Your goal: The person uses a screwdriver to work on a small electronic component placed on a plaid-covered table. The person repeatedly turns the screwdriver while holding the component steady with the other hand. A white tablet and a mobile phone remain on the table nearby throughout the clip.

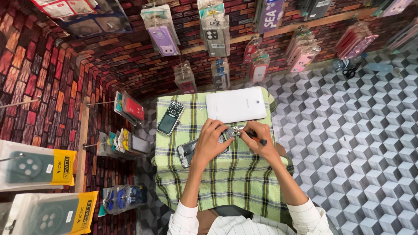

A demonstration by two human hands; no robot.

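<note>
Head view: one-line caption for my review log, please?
Left hand steadies an opened phone on a green plaid cloth while right hand applies a screwdriver.

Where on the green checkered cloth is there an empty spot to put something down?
The near part of the checkered cloth, between the wrists and the person's lap, is bare. A smaller free strip lies between the keypad phone and the white tablet. It is crowded where the left hand and right hand work on the opened phone.

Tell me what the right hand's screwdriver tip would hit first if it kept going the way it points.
Likely the opened phone under the left hand: the right hand aims the screwdriver left at its exposed board, though depth is unclear.
</note>
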